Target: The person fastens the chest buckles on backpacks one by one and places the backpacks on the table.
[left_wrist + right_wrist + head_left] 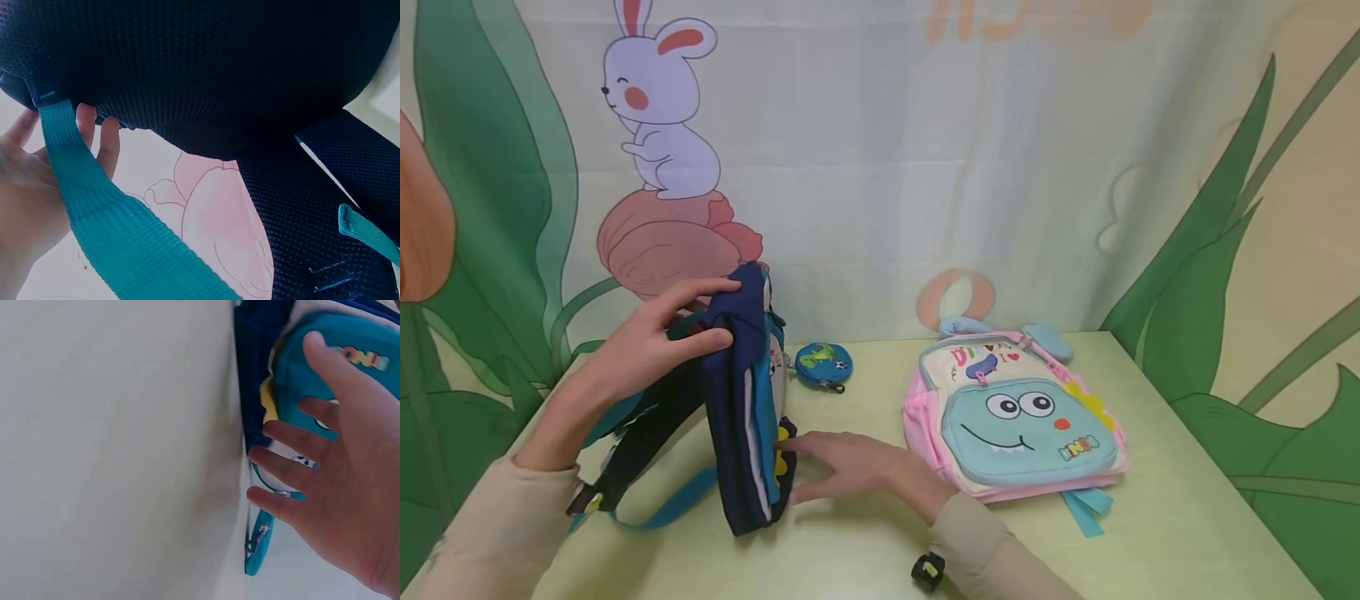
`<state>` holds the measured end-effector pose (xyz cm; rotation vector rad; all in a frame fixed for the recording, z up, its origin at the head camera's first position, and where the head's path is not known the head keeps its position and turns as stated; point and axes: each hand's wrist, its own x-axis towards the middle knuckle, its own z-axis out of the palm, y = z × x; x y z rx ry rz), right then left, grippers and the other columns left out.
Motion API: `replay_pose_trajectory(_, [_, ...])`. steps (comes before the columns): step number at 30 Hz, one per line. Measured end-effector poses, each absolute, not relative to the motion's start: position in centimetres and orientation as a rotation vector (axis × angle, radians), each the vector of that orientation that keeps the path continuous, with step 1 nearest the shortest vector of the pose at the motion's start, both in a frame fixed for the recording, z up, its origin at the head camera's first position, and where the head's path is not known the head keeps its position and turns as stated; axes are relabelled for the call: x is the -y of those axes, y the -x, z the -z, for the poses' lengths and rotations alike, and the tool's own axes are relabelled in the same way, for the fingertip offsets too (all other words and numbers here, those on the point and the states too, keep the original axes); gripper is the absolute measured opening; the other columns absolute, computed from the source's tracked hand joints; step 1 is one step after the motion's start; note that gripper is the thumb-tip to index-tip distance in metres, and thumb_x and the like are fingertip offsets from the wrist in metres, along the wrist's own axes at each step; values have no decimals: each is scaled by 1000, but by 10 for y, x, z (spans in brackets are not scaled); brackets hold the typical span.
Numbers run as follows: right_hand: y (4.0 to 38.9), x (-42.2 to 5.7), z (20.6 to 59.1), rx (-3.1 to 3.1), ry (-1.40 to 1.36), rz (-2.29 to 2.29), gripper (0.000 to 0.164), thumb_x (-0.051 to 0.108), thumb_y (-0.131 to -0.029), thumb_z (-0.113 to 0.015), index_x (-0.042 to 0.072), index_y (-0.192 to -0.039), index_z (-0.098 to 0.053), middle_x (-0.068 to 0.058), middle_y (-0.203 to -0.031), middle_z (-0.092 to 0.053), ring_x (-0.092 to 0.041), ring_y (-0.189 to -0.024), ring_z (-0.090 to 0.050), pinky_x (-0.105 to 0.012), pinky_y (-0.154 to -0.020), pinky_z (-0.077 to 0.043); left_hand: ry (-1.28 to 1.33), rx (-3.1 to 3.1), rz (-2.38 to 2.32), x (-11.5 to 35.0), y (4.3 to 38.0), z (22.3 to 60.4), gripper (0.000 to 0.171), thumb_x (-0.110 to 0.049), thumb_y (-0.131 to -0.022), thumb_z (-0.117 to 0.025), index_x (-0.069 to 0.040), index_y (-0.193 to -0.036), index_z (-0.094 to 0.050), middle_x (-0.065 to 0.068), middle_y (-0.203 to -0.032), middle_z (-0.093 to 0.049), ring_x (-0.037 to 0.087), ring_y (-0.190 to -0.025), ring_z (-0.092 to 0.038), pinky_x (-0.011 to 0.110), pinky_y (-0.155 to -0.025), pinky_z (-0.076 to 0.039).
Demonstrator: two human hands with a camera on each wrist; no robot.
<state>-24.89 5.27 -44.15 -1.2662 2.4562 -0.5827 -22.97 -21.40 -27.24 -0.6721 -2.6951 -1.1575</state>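
Observation:
A navy and blue child's backpack (737, 433) stands on the table at left, its narrow side facing me. At its top my left hand (640, 342) grips the edge with thumb and fingers. In the left wrist view a teal strap (94, 175) runs across in front of that hand, and the dark mesh back (219, 69) fills the upper part. My right hand (857, 467), fingers spread, is beside the lower front near the yellow scalloped trim (782, 454). The right wrist view shows the teal front pocket (294, 369) with raised letters behind the hand.
Behind the backpack's front lies a small round blue pouch (823, 364). To the right, a pink and light-blue backpack (1030, 458) with a smiling face lies front up. A printed curtain (865, 167) rises along the table's back edge.

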Motion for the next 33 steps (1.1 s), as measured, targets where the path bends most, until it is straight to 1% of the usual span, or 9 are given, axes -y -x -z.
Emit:
replay_pose_trajectory(5, [251, -63, 428, -2565, 1263, 619, 57, 51, -98, -56, 24, -147, -48, 5, -146, -53, -12, -135, -50, -33, -111, -42, 670, 2693, 1193, 212, 231, 274, 52, -33, -94, -66, -40, -143, -48, -3, -150, -42, 30, -131, -44, 59, -103, -36])
replay_pose_trajectory(9, [254, -74, 418, -2655, 1261, 699, 46, 43, -99, -56, 22, -140, -57, 6, -140, -59, -11, -130, -54, -32, -108, -44, 662, 2702, 1188, 209, 232, 275, 52, -35, -94, -66, -42, -142, -47, -4, -153, -40, 30, -133, -42, 62, -103, -36])
replay_pose_trajectory(12, [256, -80, 411, -2727, 1251, 780, 41, 39, -100, -57, 20, -135, -61, 6, -134, -63, -11, -126, -57, -31, -106, -46, 659, 2705, 1190, 206, 233, 275, 52, -37, -94, -66, -44, -142, -47, -5, -154, -38, 30, -134, -41, 62, -102, -37])
replay_pose_trajectory(16, [254, -88, 400, -2795, 1224, 968, 34, 33, -99, -61, 18, -130, -64, 5, -125, -68, -11, -117, -62, -32, -100, -50, 667, 2702, 1191, 201, 235, 276, 52, -37, -93, -67, -44, -141, -48, -6, -153, -40, 29, -133, -42, 63, -101, -38])
replay_pose_trajectory(20, [252, -95, 391, -2824, 1234, 1203, 29, 27, -98, -63, 16, -125, -67, 3, -119, -70, -11, -109, -65, -35, -94, -53, 680, 2700, 1190, 196, 236, 276, 52, -38, -93, -67, -43, -141, -48, -6, -151, -42, 29, -132, -43, 63, -101, -39])
replay_pose_trajectory(24, [249, -102, 385, -2802, 1219, 1426, 26, 22, -98, -64, 14, -122, -68, 1, -116, -71, -13, -105, -67, -38, -89, -56, 716, 2698, 1194, 190, 238, 275, 52, -39, -93, -67, -42, -141, -48, -5, -153, -40, 30, -133, -43, 63, -104, -38])
replay_pose_trajectory(27, [248, -105, 381, -2774, 1209, 1527, 26, 20, -97, -66, 14, -122, -68, -1, -116, -71, -13, -104, -67, -38, -88, -56, 758, 2693, 1194, 186, 240, 275, 53, -38, -93, -67, -39, -143, -48, -3, -155, -38, 32, -134, -44, 64, -107, -36])
replay_pose_trajectory(30, [247, -107, 377, -2770, 1204, 1572, 26, 20, -97, -66, 13, -122, -68, -1, -115, -71, -13, -103, -68, -38, -89, -56, 778, 2687, 1188, 183, 241, 276, 53, -38, -94, -67, -37, -143, -48, -1, -156, -38, 31, -133, -46, 63, -108, -36])
replay_pose_trajectory(33, [244, -108, 372, -2784, 1194, 1619, 28, 22, -97, -66, 14, -123, -67, -2, -115, -70, -13, -103, -67, -36, -88, -56, 776, 2686, 1185, 180, 242, 277, 53, -39, -93, -68, -39, -142, -49, -3, -154, -39, 28, -130, -48, 59, -107, -39])
